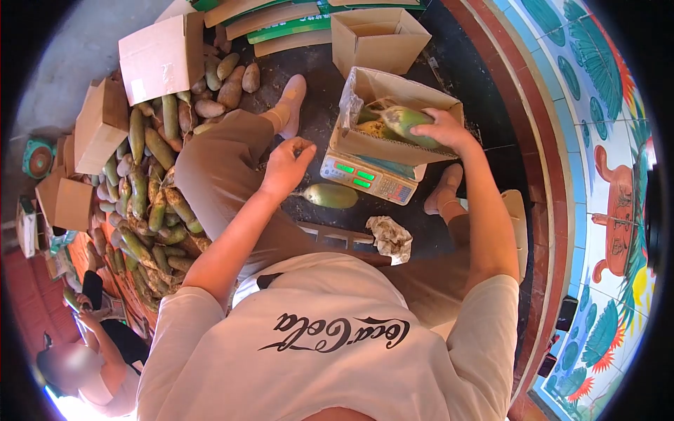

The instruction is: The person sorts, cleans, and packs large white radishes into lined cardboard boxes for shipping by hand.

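My right hand (444, 132) is closed around the end of a green radish (405, 122) inside an open cardboard box (393, 146). More radishes lie under it, partly hidden. The box stands on a digital scale (366, 179) with lit green displays. My left hand (286, 167) hovers in the air left of the scale, its fingers curled together; whether anything small is between them cannot be made out. Below the scale, a single green radish (331, 196) lies on the dark floor.
A big heap of radishes (151, 203) covers the floor at the left, with cardboard boxes (102, 126) around it. Another open box (379, 38) stands behind the scale. Crumpled paper (390, 238) lies near my legs. Another person (105, 358) sits at the lower left.
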Demonstrator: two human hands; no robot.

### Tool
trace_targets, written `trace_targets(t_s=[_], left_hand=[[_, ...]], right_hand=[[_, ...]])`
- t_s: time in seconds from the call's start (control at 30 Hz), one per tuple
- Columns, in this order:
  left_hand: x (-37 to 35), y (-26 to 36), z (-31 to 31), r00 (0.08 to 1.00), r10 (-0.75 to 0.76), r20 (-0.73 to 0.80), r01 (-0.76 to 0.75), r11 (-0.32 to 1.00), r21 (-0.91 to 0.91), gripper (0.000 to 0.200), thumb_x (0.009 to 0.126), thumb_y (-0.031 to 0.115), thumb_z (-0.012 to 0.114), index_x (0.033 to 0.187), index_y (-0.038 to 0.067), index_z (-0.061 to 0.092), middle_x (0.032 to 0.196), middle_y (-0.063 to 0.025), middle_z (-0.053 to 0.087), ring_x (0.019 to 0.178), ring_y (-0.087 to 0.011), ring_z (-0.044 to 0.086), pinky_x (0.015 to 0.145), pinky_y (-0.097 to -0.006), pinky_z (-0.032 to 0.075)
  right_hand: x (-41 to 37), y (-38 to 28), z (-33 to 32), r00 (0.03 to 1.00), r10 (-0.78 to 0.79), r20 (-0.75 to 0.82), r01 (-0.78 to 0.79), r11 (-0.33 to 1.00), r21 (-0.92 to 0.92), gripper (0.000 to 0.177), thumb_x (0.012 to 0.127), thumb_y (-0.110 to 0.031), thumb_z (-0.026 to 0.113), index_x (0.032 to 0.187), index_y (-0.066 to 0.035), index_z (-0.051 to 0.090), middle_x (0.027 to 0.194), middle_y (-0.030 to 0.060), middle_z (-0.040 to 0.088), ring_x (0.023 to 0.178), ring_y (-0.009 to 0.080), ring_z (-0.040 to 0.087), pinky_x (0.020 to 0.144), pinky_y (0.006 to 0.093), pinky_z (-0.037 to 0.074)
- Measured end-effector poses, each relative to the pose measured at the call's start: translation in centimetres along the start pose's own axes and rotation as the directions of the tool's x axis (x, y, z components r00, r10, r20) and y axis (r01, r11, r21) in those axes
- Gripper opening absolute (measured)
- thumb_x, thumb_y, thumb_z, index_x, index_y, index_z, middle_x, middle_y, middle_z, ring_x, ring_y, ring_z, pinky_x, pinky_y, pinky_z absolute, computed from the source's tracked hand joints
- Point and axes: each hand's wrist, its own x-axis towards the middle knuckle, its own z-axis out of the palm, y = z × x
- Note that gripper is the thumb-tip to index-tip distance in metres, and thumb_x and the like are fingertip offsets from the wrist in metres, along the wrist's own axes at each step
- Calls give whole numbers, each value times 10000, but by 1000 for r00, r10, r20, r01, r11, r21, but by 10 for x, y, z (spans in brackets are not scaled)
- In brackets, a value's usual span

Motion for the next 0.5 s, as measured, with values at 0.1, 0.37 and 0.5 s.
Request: trace_targets(t_s=[0.1,0.37,0.5], left_hand=[[3,-3,5,1000,3,24,-2,999,-46,250,826,192,600,939,-30,616,872,-156,646,833,-248,623,755,-315,467],[8,-9,3,996,-36,78,40,998,-47,238,855,156,587,989,-39,610,899,-103,641,841,-153,586,757,-272,451],[8,-16,7,996,-59,64,63,996,-62,216,832,154,597,948,-28,614,876,-139,644,828,-209,615,757,-306,464]], right_hand=[[27,-12,13,986,0,167,3,1000,-15,720,663,-328,717,1227,53,483,1102,174,589,989,215,569,873,296,425],[89,31,48,992,122,37,-127,972,199,723,697,-283,715,1301,-4,430,1207,155,537,1112,227,498,950,314,374],[92,20,43,992,-47,116,29,988,154,656,715,-232,703,1293,-46,455,1207,123,544,1096,214,504,940,306,382]])
